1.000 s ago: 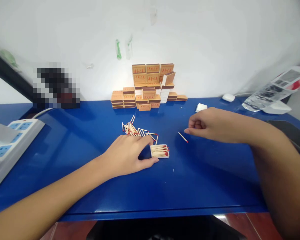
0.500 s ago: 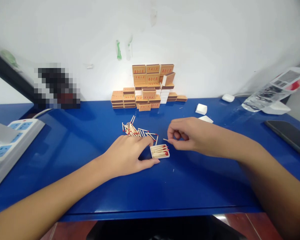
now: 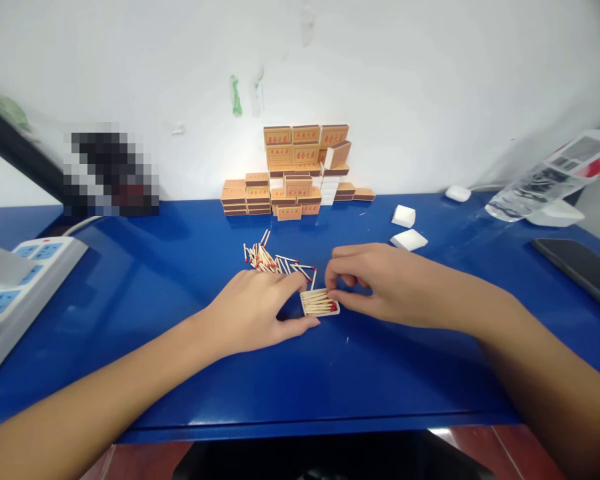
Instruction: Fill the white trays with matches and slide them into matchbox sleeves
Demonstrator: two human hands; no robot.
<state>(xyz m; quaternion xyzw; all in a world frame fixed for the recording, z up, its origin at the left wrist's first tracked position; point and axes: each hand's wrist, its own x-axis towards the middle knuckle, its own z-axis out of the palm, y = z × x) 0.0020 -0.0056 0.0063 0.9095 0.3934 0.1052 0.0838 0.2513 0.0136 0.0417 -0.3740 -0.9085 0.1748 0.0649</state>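
Note:
A small white matchbox tray [image 3: 320,303] with several red-tipped matches lies in the middle of the blue table [image 3: 180,373]. My left hand [image 3: 255,310] grips the tray's left end between thumb and forefinger. My right hand [image 3: 375,283] is at the tray's right end, fingers pinched over it on a match that is mostly hidden. A loose heap of matches [image 3: 273,260] lies just behind my left hand.
Stacked tan matchboxes [image 3: 295,173] stand against the wall. Two white empty trays [image 3: 405,227] lie to the right, a white earbud case [image 3: 457,193] and plastic bag [image 3: 545,183] beyond, a dark phone [image 3: 577,270] far right. A power strip [image 3: 15,287] sits at left.
My right hand picked a single match off the table on the right and carried it left to the tray. My left hand stayed on the tray.

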